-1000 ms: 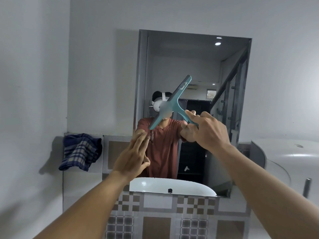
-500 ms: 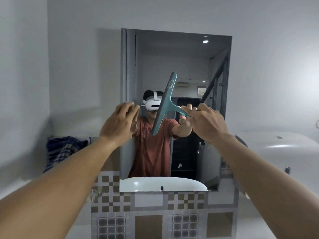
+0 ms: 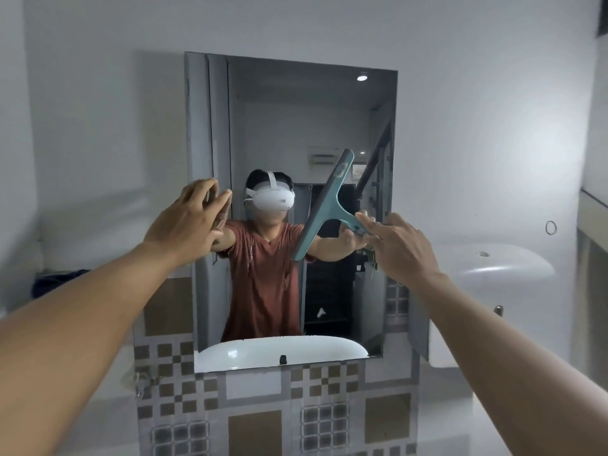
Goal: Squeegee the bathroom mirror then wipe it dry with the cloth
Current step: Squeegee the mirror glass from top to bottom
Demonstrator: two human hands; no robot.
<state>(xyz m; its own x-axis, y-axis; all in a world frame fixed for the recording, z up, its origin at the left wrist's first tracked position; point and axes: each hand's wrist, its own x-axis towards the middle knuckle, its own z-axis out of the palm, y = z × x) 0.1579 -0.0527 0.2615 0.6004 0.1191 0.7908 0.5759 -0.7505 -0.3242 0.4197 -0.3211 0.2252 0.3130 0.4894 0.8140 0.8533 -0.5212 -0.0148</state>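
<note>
- Teal plastic squeegee (image 3: 324, 209) is raised in front of the mirror (image 3: 296, 126), its blade tilted steeply, top end toward 1 o'clock and bottom end toward 7 o'clock.
- Right hand (image 3: 399, 246) grasps the squeegee by its short handle, at 4 o'clock from the blade's middle; the index finger lies stretched along the handle.
- Whether the blade touches the glass cannot be told.
- Left hand (image 3: 187, 218) is released and holds nothing; its fingers are spread at the mirror's left edge, about 9 o'clock from the mirror's centre, fingertips at or very near the glass.
- Dark blue cloth (image 3: 56, 279) shows only as a sliver behind the left forearm, at 8 o'clock from the mirror, well apart from both hands.
- Patterned tiles (image 3: 263, 406) lie below the mirror at 6 o'clock.
- White basin (image 3: 493, 264) sits at 4 o'clock, right of the mirror.
</note>
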